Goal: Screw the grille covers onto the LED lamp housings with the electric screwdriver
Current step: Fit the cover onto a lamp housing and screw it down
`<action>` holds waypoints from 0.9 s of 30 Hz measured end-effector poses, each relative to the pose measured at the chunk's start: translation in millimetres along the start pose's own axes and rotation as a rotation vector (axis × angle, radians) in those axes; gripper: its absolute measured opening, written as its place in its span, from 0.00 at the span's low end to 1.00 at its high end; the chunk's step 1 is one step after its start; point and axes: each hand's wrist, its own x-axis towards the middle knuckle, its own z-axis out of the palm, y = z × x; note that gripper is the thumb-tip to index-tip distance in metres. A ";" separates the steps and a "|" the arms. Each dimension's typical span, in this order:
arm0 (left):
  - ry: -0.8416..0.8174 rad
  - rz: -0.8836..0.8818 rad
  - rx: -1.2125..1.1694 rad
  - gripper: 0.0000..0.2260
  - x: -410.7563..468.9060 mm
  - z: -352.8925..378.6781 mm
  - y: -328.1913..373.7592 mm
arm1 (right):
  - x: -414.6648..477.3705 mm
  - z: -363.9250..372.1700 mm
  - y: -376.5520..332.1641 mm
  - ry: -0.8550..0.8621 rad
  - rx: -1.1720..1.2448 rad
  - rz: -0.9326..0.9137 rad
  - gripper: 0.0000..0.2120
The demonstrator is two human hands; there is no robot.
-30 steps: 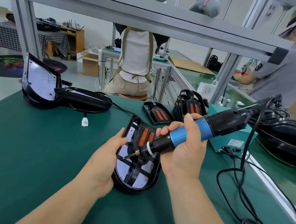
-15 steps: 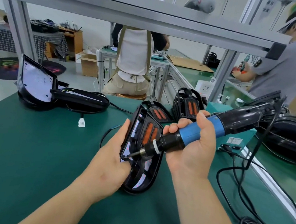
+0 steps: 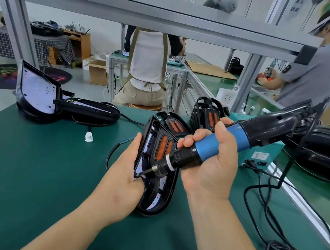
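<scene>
A black LED lamp housing [image 3: 163,198] with its grille cover and orange lenses stands tilted up on its right edge on the green mat. My left hand [image 3: 128,174] holds its left side, thumb at the lower left corner. My right hand [image 3: 209,162] grips the blue and black electric screwdriver [image 3: 219,144]. The screwdriver's bit tip touches the cover's lower left corner, beside my left thumb.
Two more grille covers [image 3: 175,125] [image 3: 208,113] lie behind the housing. Open lamp housings [image 3: 41,95] sit at the far left with a white connector [image 3: 88,137]. A teal power box [image 3: 262,155], more black housings [image 3: 323,155] and tangled cables [image 3: 283,229] fill the right. Two people work beyond the frame.
My left hand tipped the housing from flat up onto its right edge. The screwdriver bit moved from the cover's middle to its lower left corner.
</scene>
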 end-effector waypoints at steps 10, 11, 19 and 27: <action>0.127 -0.113 -0.010 0.40 0.9 8.0 6.0 | -3.7 5.4 3.3 0.001 -0.018 0.002 0.06; 0.146 -0.131 -0.010 0.40 -0.3 8.5 6.8 | -4.2 6.1 4.8 0.013 -0.024 0.004 0.07; 0.109 -0.162 -0.053 0.31 2.2 3.5 2.2 | -3.4 -0.1 13.8 0.192 -0.016 0.055 0.09; -0.059 -0.171 -0.245 0.48 -0.1 -1.0 2.4 | 1.4 -2.1 7.6 0.179 -0.006 0.041 0.08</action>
